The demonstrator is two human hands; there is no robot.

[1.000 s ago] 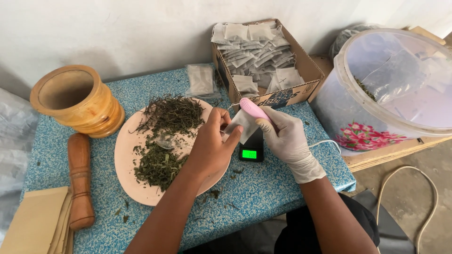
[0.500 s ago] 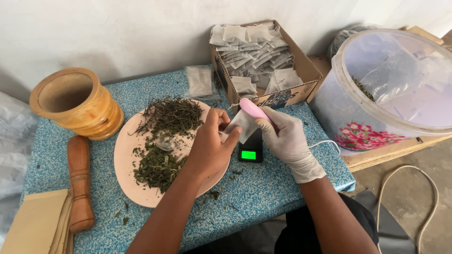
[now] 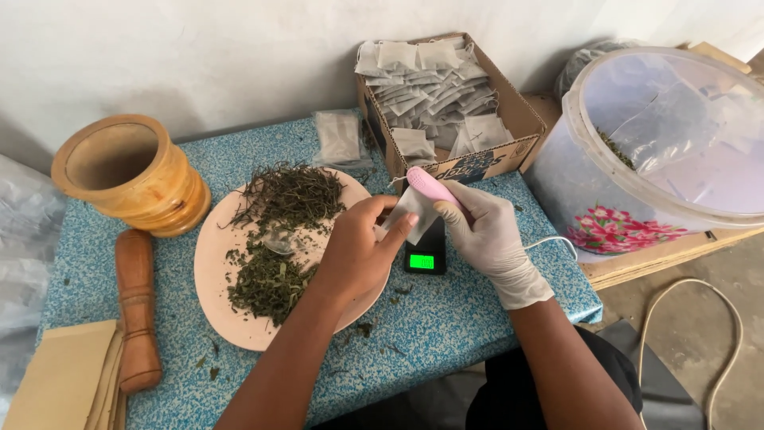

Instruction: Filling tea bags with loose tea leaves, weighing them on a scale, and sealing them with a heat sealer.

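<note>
Since a second ago my left hand (image 3: 358, 255) has slid slightly off the small white sachet (image 3: 407, 209), fingers now closed pinching its lower edge. From the head view, my gloved right hand (image 3: 485, 235) is curled around a pink sealer (image 3: 430, 185), pressing the sachet's top. Both sit above the black scale (image 3: 424, 253), at 3 o'clock of the pink plate (image 3: 215, 271) of dried herbs (image 3: 278, 231) on the worktop (image 3: 446, 318).

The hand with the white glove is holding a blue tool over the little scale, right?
Not quite: the tool is pink, not blue. The head view shows the gloved right hand holding it above the small scale.
</note>
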